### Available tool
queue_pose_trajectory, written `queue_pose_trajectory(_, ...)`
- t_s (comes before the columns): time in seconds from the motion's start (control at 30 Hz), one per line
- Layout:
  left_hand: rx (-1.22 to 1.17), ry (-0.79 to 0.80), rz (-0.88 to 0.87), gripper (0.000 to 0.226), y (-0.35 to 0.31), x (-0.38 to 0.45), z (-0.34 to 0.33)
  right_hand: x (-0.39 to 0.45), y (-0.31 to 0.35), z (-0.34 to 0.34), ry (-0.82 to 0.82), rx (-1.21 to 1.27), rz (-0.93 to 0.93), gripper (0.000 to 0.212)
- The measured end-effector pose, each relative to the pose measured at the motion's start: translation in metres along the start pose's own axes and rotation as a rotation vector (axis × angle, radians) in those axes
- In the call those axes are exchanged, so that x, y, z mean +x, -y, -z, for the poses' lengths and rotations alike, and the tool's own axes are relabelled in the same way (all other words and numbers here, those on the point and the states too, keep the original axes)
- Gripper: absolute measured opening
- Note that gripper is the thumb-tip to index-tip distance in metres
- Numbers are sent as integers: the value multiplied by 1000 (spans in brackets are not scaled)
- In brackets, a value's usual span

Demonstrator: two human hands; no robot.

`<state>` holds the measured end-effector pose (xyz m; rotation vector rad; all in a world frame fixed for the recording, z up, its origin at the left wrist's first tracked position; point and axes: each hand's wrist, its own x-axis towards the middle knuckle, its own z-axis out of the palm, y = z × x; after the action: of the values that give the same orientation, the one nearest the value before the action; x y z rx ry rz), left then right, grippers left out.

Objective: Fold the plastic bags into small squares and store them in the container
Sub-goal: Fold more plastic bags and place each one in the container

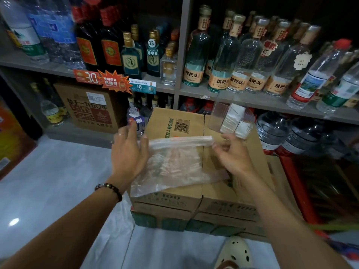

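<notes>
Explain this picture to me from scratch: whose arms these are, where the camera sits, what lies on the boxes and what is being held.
There is no machine here. A person wears a camera on the head, looking forward and down, so both arms reach in from the bottom. The left hand and the right hand each grip one end of a clear plastic bag, whose top edge is folded into a narrow band while the rest drapes over the cardboard boxes. On the boxes' far right stands a clear container with white folded pieces inside, likely finished bags. Behind are shelves of bottles.
</notes>
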<state>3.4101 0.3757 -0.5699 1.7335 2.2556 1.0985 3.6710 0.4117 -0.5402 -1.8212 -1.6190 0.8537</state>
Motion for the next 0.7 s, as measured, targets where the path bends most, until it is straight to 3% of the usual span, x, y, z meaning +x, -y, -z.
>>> queue_pose_trajectory(0.1,93,172,-332,60,10,-33,8,-12,-7,0,55,-217,161,39)
queue_pose_trajectory(0.2,248,484,-353,80,16,-49,9,-25,-10,1,237,-378,267,23)
queue_pose_trajectory(0.27,362,590,-339,89,19,-52,5,-28,-16,3,256,-513,269,14)
queue_pose_trajectory(0.37,450,594,-338,93,19,-56,-1,-25,-25,9,137,-607,220,9)
queue_pose_trajectory(0.53,225,477,-338,89,24,-66,13,-23,4,-18,-43,-485,372,28)
queue_pose_trajectory(0.6,275,557,-404,101,33,-69,23,-27,24,-48,12,-472,486,36)
queue_pose_trajectory(0.7,437,676,-449,108,47,-68,29,-35,44,-96,244,-559,586,54)
